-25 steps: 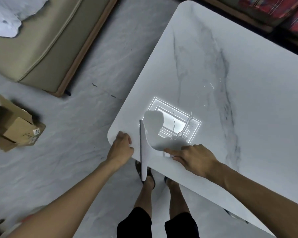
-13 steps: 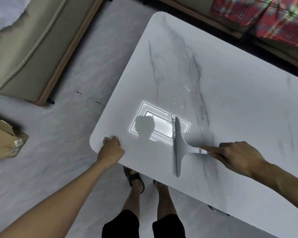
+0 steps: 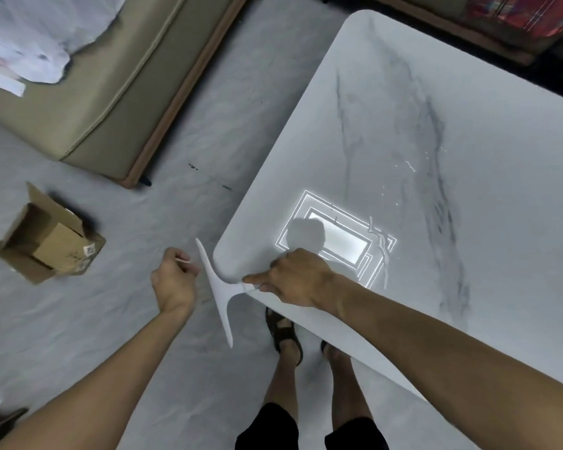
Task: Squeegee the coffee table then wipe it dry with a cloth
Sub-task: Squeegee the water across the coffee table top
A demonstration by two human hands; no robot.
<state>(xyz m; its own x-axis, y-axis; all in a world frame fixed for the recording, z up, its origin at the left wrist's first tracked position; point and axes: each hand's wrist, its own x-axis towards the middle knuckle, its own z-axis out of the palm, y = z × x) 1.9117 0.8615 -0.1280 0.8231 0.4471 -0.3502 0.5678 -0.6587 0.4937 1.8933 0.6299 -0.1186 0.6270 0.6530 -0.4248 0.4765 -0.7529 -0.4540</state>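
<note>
A white marble-look coffee table (image 3: 452,131) fills the right side, with a bright ceiling-light reflection and thin water streaks (image 3: 382,245) near its near-left corner. My right hand (image 3: 298,277) grips the handle of a white squeegee (image 3: 218,293), whose blade hangs just past the table's left corner, over the floor. My left hand (image 3: 174,280) is off the table, left of the blade, fingers loosely curled around nothing I can make out. No cloth is in view.
An open cardboard box (image 3: 43,241) lies on the grey floor at left. A beige sofa (image 3: 88,92) with white fabric on it stands at top left. Red plaid cushions (image 3: 527,14) sit beyond the table. My sandalled feet (image 3: 285,332) stand by the table's near edge.
My right hand has swept the squeegee leftward across the wet patch and off the table's corner. My left hand has let go of the table edge and moved left.
</note>
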